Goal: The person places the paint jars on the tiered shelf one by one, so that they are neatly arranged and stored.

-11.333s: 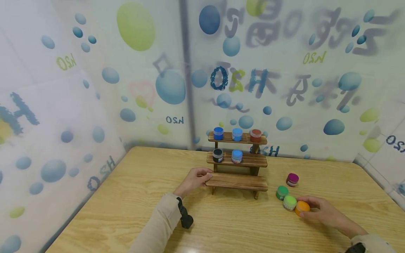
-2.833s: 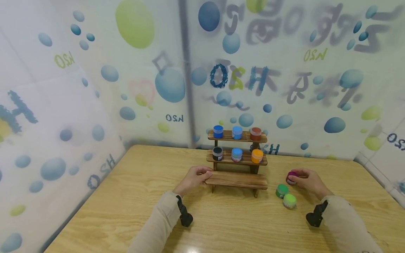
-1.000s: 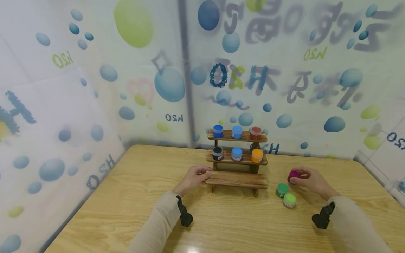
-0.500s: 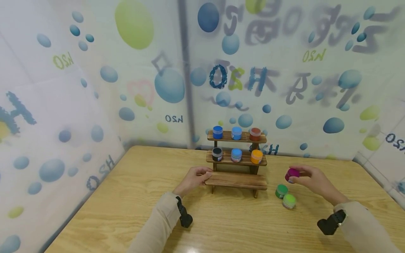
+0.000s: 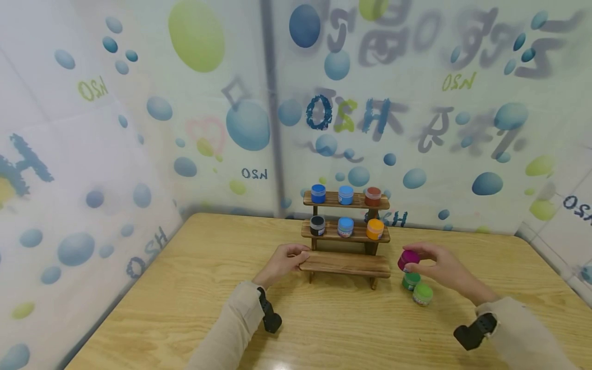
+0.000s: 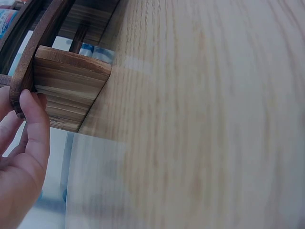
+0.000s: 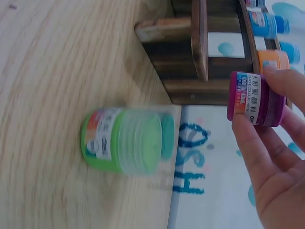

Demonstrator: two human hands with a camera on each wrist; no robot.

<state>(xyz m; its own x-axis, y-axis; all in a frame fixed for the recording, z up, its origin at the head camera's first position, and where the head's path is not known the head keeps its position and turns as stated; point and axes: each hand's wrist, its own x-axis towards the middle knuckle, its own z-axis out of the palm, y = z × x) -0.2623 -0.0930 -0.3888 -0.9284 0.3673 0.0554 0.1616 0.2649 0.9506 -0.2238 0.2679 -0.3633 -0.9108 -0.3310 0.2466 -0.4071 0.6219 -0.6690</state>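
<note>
Pinched between the thumb and fingers of my right hand (image 5: 439,264) is a magenta paint jar (image 5: 408,261), lifted off the table; its printed label faces the camera in the right wrist view. Below it a dark green paint jar (image 5: 411,281) and a light green paint jar (image 5: 423,295) stand side by side on the table. My left hand (image 5: 283,264) grips the left end of the bottom step of a three-tier wooden rack (image 5: 344,263). In the left wrist view, thumb and fingers (image 6: 35,126) hold that step's end. The bottom step bears no jar.
On the top tier stand a dark blue jar (image 5: 318,193), a light blue jar (image 5: 345,195) and a brown-red jar (image 5: 372,196). The middle tier holds a black jar (image 5: 317,225), a blue jar (image 5: 345,226) and an orange jar (image 5: 375,228). A patterned curtain (image 5: 208,103) hangs behind the wooden table (image 5: 185,288).
The orange jar went from the table to the middle tier's right end. My right hand then took the magenta jar, raised it and carried it left toward the rack. My left hand stayed put.
</note>
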